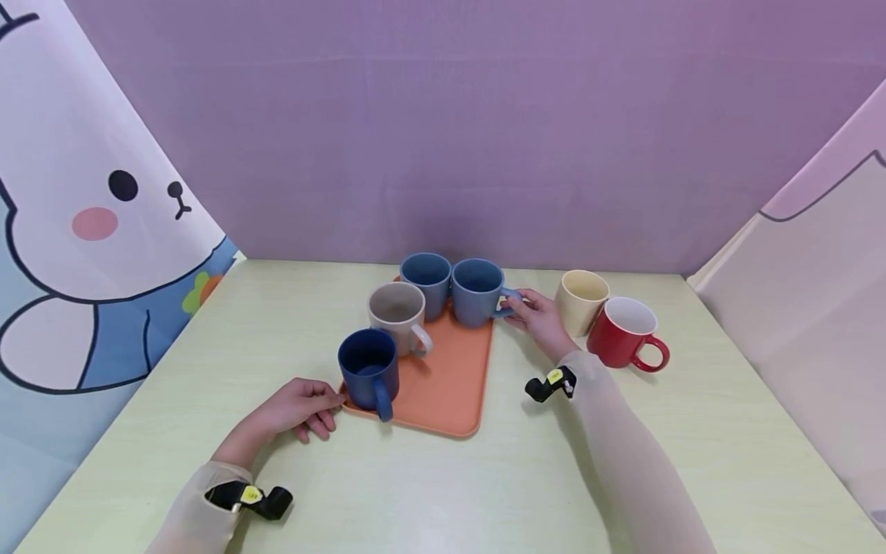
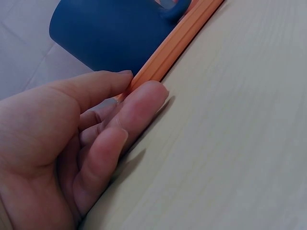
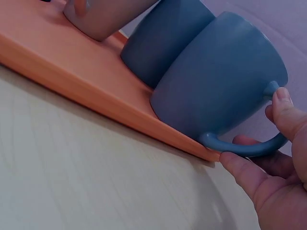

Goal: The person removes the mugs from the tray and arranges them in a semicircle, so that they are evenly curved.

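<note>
An orange tray [image 1: 443, 385] lies on the table with several mugs along its left and far sides. My left hand [image 1: 301, 406] pinches the tray's near left corner between thumb and fingers, right beside a dark blue mug [image 1: 369, 373]. At the far right corner stands a grey-blue mug [image 1: 476, 296], its handle [image 3: 249, 147] held by my right hand [image 1: 538, 319]. This mug's base sits on the tray in the right wrist view. Another grey-blue mug [image 1: 428, 285] touches it on the left. Between that one and the dark blue mug is a beige mug [image 1: 401, 323].
Right of the tray, a cream mug [image 1: 577, 308] and a red mug [image 1: 616, 338] with a white inside stand close together on the table [image 1: 540, 477], near my right wrist. A purple backdrop [image 1: 443, 138] rises behind the table's far edge.
</note>
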### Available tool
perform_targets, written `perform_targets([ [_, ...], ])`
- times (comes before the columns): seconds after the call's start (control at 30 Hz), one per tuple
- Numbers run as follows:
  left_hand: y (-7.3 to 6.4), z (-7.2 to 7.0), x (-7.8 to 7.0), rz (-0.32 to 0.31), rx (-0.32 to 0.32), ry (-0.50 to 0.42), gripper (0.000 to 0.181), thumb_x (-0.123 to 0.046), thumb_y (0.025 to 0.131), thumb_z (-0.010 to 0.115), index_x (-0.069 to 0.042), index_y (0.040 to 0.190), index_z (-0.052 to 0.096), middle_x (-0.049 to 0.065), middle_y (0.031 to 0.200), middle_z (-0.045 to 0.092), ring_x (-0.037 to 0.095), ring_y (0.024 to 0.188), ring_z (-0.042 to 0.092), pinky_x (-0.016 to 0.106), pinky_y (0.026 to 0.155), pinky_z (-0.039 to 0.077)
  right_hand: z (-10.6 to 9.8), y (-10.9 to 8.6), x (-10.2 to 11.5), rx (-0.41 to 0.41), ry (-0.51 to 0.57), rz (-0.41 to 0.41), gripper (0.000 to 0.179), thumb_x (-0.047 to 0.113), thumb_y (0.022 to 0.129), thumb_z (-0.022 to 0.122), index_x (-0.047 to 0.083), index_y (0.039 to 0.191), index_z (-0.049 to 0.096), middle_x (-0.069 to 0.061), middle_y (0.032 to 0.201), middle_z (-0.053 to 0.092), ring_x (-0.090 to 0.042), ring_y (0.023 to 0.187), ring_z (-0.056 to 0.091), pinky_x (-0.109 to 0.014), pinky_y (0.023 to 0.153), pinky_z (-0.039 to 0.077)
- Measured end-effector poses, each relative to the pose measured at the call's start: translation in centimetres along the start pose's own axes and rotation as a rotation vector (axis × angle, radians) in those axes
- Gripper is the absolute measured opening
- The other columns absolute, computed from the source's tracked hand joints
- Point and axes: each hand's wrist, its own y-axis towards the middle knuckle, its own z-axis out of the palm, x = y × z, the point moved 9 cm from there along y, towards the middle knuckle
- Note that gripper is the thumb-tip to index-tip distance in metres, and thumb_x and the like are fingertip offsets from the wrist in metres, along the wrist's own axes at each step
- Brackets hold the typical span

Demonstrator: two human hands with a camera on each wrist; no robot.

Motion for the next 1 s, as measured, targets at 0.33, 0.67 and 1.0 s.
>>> perform_targets([
  [0.33,0.0,0.0,0.0,0.002,0.003,0.004,0.031,-0.029,0.102,0.058,0.0,0.093,0.065,0.005,0.073,0.07,0.015,0.062,0.069,0.027,0.046,0.05,-0.1,-0.6,-0.1,-0.028,0.016,0.01,0.01,0.001,0.101,0.055,0.004,0.104,0.064,-0.01,0.1,0.07,-0.027,0.096,0.07,-0.04,0.09,0.052],
  [0.67,0.0,-0.1,0.0,-0.002,0.002,0.007,0.031,-0.028,0.102,0.057,0.0,0.093,0.065,0.005,0.073,0.069,0.015,0.062,0.068,0.027,0.046,0.049,-0.1,-1.6,0.3,-0.06,0.066,-0.011,0.011,0.003,0.101,0.056,0.003,0.106,0.066,-0.013,0.104,0.07,-0.018,0.087,0.071,-0.035,0.086,0.055],
  [1.0,0.1,-0.2,0.2,-0.01,-0.007,0.015,0.03,-0.03,0.101,0.059,-0.002,0.092,0.066,0.005,0.073,0.069,0.015,0.062,0.069,0.027,0.046,0.05,-0.3,-2.8,1.1,-0.085,0.167,-0.011,0.024,0.003,0.102,0.054,0.019,0.094,0.071,-0.011,0.104,0.073,-0.018,0.087,0.072,-0.034,0.082,0.056],
])
